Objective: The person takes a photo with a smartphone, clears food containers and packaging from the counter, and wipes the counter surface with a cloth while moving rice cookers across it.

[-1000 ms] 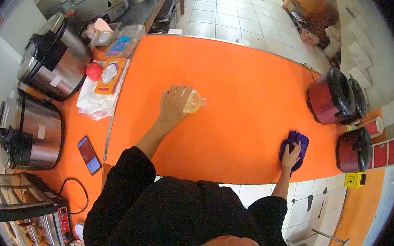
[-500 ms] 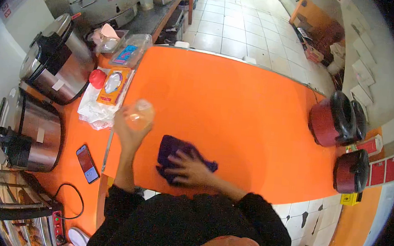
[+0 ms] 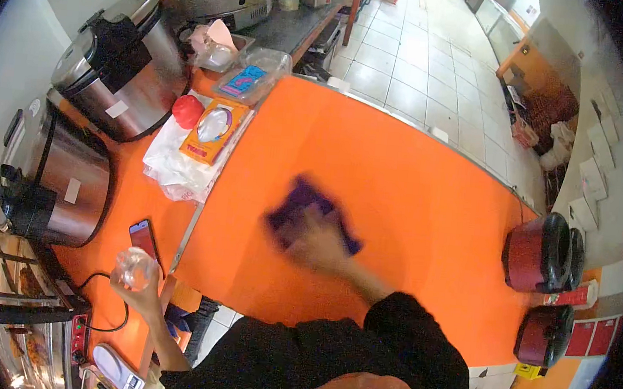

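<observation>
My left hand is closed around a clear, rounded container, held up over the left counter. A phone lies on the counter just behind the container, partly covered by it. On the orange tabletop, my right hand presses on a dark purple cloth. Motion blurs this hand and the cloth, so the single fingers are hard to make out.
Two large steel cookers line the left side. An orange box and a red ball-shaped thing rest on white plastic. Dark red pots stand at the right edge. A kitchen scale sits at lower left.
My left hand has carried the clear container from the orange tabletop's left edge down and left, over the side counter. My right hand and the cloth have slid forward on the tabletop. The view has shifted.
</observation>
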Available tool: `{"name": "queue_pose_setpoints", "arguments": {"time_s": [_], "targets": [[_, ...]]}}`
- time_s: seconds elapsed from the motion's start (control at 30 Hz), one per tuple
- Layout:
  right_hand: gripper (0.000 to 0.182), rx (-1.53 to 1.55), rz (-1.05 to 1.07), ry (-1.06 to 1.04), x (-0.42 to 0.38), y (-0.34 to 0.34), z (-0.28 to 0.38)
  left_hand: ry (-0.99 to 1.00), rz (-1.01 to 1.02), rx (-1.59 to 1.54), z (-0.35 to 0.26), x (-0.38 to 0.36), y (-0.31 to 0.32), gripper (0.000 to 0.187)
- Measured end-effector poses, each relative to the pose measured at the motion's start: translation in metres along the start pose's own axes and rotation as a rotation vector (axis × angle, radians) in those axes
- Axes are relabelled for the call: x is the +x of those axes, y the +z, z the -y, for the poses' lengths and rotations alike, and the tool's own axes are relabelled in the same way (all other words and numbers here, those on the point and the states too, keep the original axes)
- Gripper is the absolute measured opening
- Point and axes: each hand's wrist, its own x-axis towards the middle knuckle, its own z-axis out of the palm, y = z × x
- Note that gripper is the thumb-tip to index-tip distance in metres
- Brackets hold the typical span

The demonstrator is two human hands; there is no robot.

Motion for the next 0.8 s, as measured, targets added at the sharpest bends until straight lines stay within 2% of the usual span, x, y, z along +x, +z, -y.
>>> {"name": "queue_pose_setpoints", "arguments": {"time_s": [0.03, 0.07, 0.1, 0.2, 0.27, 0.3, 0.33, 0.37, 0.4, 0.43, 0.47, 0.5, 0.53, 0.57, 0.6, 0.67, 0.7, 0.77, 0.8], "targets": [[0.04, 0.179, 0.192, -0.079, 0.016, -0.042, 0.051, -0.063, -0.021, -0.023, 0.002, -0.001, 0.001, 0.078], [0.04, 0.238, -0.007, -0.405, 0.006, 0.015, 0.069, -0.124, -0.044, -0.048, 0.002, 0.0, 0.004, 0.078], [0.04, 0.392, 0.018, -0.512, 0.005, 0.056, 0.08, -0.122, -0.047, -0.047, 0.0, 0.003, 0.009, 0.079], [0.038, 0.733, 0.331, -0.194, 0.062, 0.02, 0.044, -0.075, -0.048, -0.022, -0.01, 0.01, 0.012, 0.081], [0.041, 0.332, 0.148, -0.256, 0.119, 0.023, -0.053, -0.009, -0.038, 0.01, -0.015, 0.011, 0.01, 0.082], [0.043, 0.081, 0.042, -0.21, 0.15, 0.027, -0.115, -0.049, -0.021, -0.058, -0.005, 0.009, 0.008, 0.082], [0.045, -0.111, -0.009, -0.046, 0.176, 0.029, -0.176, -0.09, -0.006, -0.13, 0.013, 0.004, 0.006, 0.083], [0.047, -0.17, -0.048, 0.206, 0.194, 0.031, -0.217, -0.102, -0.007, -0.134, 0.021, -0.001, 0.005, 0.083], [0.047, 0.015, -0.416, 0.407, 0.211, 0.05, -0.242, -0.115, -0.008, -0.138, 0.03, -0.006, 0.004, 0.083], [0.044, -0.016, -0.442, 0.417, 0.223, 0.055, -0.242, -0.101, -0.022, -0.069, 0.034, -0.01, 0.003, 0.082], [0.043, -0.043, -0.464, 0.434, 0.235, 0.063, -0.23, -0.173, -0.057, -0.188, 0.036, -0.008, 0.005, 0.079], [0.04, -0.224, 0.092, 0.263, 0.229, 0.012, -0.173, -0.243, -0.101, -0.312, 0.038, -0.005, 0.008, 0.076], [0.038, -0.225, 0.029, 0.041, 0.218, 0.016, -0.133, -0.307, -0.155, -0.435, 0.04, -0.003, 0.01, 0.074], [0.037, -0.225, -0.027, -0.181, 0.199, 0.028, -0.094, -0.595, -0.243, -0.862, 0.045, 0.005, 0.011, 0.072], [0.034, -0.208, 0.018, -0.403, 0.179, 0.028, -0.05, -0.474, -0.158, -0.711, 0.043, 0.004, 0.017, 0.069], [0.036, 0.308, -0.218, -0.749, 0.133, 0.054, -0.005, -0.213, -0.057, -0.407, 0.04, 0.003, 0.029, 0.065], [0.036, 0.303, -0.1, -0.645, 0.141, 0.051, -0.013, -0.292, -0.093, -0.543, 0.02, 0.012, 0.039, 0.065], [0.035, 0.297, 0.139, -0.439, 0.177, 0.026, -0.049, -0.282, -0.11, -0.479, -0.002, 0.015, 0.043, 0.067], [0.035, 0.294, 0.255, -0.337, 0.199, 0.012, -0.073, -0.184, -0.09, -0.281, -0.008, 0.016, 0.041, 0.069]]}}
